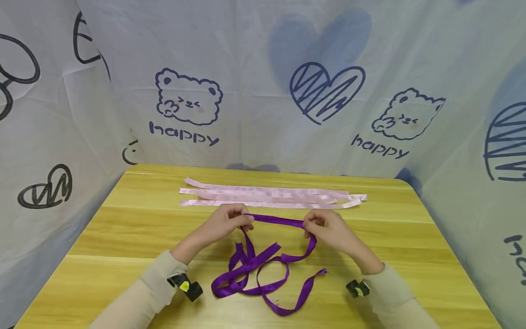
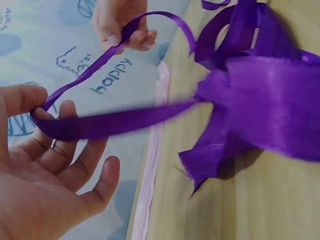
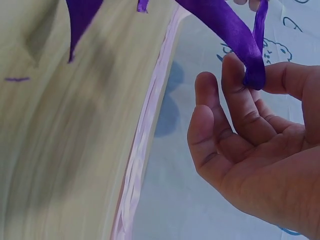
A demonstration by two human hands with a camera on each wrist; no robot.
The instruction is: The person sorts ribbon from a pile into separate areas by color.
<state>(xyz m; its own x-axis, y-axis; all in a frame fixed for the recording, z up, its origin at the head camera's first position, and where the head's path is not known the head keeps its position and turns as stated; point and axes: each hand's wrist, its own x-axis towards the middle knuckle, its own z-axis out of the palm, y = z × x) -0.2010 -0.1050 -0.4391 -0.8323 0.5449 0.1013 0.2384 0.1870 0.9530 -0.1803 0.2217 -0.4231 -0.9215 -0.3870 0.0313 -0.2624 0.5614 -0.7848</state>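
A purple satin ribbon [image 1: 279, 220] is stretched nearly straight between both hands, raised above the table in the head view. My left hand [image 1: 230, 222] pinches it between thumb and index finger at the left end of this stretch. At the right end, my right hand [image 1: 327, 228] pinches it the same way. In the right wrist view the ribbon [image 3: 254, 70] folds over between thumb and fingertip, the other fingers loosely bent. From both hands the rest hangs down into loose loops on the wood. One cut end [image 2: 200, 162] shows frayed threads in the left wrist view.
Several pale pink ribbon strips [image 1: 263, 197] lie side by side across the back of the wooden table [image 1: 135, 228]. Behind the table hangs a white cloth [image 1: 255, 123] printed with bears and hearts. Each sleeve cuff carries a small black wrist camera [image 1: 358, 289].
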